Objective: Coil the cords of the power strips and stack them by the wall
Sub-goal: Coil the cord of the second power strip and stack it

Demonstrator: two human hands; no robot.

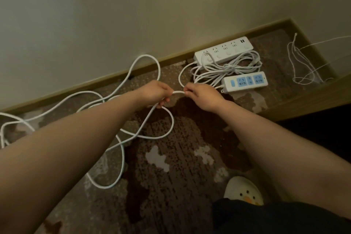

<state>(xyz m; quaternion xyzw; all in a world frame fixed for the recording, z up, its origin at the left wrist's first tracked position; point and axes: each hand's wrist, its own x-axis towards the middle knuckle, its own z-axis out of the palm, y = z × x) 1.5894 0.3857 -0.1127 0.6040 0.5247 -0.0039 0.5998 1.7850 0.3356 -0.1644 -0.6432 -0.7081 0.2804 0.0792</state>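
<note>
Both hands pinch one short span of thick white cord (178, 92) above the carpeted floor (180, 157): left hand (156, 93) and right hand (199, 95) close together. The cord's loose loops sprawl toward the floor's left edge. By the wall's skirting lie a long white power strip (224, 51), a bundled cord (228, 68), and a blue-socket power strip (245, 81).
</note>
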